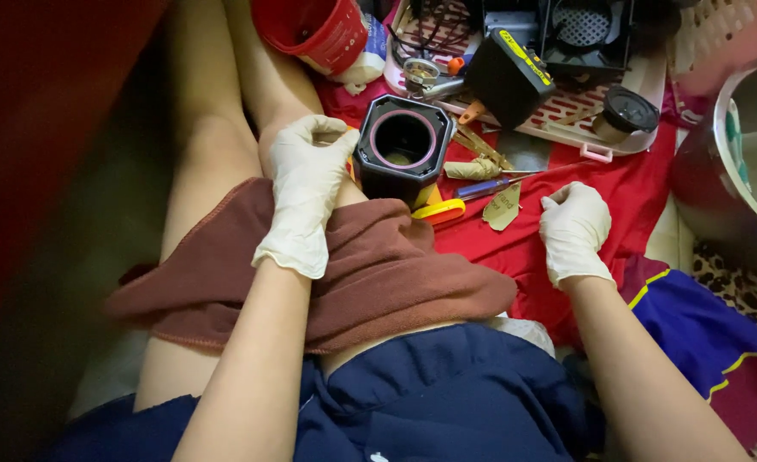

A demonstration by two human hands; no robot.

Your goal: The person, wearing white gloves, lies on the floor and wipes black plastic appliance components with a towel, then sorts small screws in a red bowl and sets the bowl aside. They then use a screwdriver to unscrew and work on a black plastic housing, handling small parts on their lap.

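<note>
Curling loosely, the fingers of my left hand (306, 184) rested on my knee, gloved in white, their knuckles just beside the black six-sided housing (402, 147); they gripped nothing. My right hand (573, 227) lay half-closed on the red cloth (558, 282), fingers folded under and empty as far as I could tell.

The housing stood upright against my leg, its round open mouth (ringed in pink) facing up toward me, its long axis vertical. A brown towel (378, 274) draped over my thigh below it. Between the housing and my right hand lay a yellow-handled tool (440, 211), a blue-handled screwdriver (485, 186) and a tan scrap (502, 208). Beyond stood a white tray (597, 145) crowded with a black box (508, 77), a red cup (314, 30) to its left, and a steel bowl (742, 162) at far right.
</note>
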